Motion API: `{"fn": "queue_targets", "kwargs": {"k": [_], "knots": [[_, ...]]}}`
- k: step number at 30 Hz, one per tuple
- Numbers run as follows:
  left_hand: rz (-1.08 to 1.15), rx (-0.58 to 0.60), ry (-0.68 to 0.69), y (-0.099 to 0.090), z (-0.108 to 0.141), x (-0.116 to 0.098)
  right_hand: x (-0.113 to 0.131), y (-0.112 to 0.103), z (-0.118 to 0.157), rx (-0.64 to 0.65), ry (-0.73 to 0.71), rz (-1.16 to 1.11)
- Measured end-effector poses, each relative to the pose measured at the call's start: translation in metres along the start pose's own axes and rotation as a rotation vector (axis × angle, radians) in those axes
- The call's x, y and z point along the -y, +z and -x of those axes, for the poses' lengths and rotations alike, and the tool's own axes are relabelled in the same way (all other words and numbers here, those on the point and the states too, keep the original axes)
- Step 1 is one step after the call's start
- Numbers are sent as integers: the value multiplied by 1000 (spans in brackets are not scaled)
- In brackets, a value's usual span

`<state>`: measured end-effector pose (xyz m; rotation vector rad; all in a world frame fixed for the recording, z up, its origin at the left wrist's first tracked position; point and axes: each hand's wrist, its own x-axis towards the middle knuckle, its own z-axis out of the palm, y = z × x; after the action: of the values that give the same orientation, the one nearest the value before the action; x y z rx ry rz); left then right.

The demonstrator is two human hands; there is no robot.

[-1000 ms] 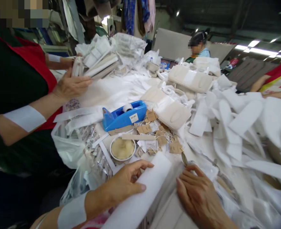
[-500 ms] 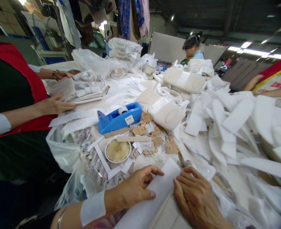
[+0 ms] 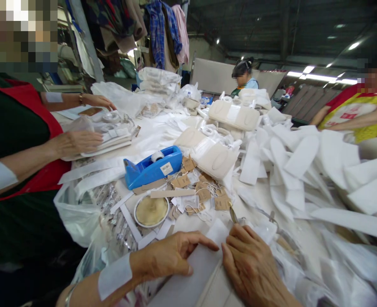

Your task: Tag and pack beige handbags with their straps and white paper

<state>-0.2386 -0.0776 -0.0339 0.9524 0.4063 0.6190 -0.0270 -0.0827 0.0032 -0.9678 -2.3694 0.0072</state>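
A translucent white sheet lies at the bottom centre, against a cream stitched item. My left hand has its thumb and forefinger apart, spanning the sheet, with both tips on it. My right hand rests on the cream item with its fingers curled over its upper edge; what its fingertips hold is hidden. Above my hands are brown paper tags with white strings, a round tin of yellowish paste and a blue tape dispenser.
Flat cream bags lie beyond the tags. White foam-like strips pile up on the right. A co-worker's hands touch stacked items at the left, above a clear plastic bag. Two other people are farther back.
The view has shifted slightly, moving the table items left in the picture. My hands keep nearly the same pose. The co-worker's far hand has lifted off the stack at the left.
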Motion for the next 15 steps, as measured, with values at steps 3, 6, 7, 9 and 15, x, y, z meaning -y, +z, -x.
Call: {"fn": "queue_targets", "kwargs": {"k": [3,6,7,9,15], "knots": [[35,-43,-7,0,-3,1,0,-1,-1,5,0,-5],[16,-94,-53,3,-11,5,1,-1,-1,-5,-3,-5],[3,-113,-80,5,-15,8,1,-1,0,-11,-7,-6],[-14,-157,-113,11,-25,17,0,-1,0,-24,-16,-18],[-213,-221,-11,25,-41,31,-4,1,4,101,20,-40]]}}
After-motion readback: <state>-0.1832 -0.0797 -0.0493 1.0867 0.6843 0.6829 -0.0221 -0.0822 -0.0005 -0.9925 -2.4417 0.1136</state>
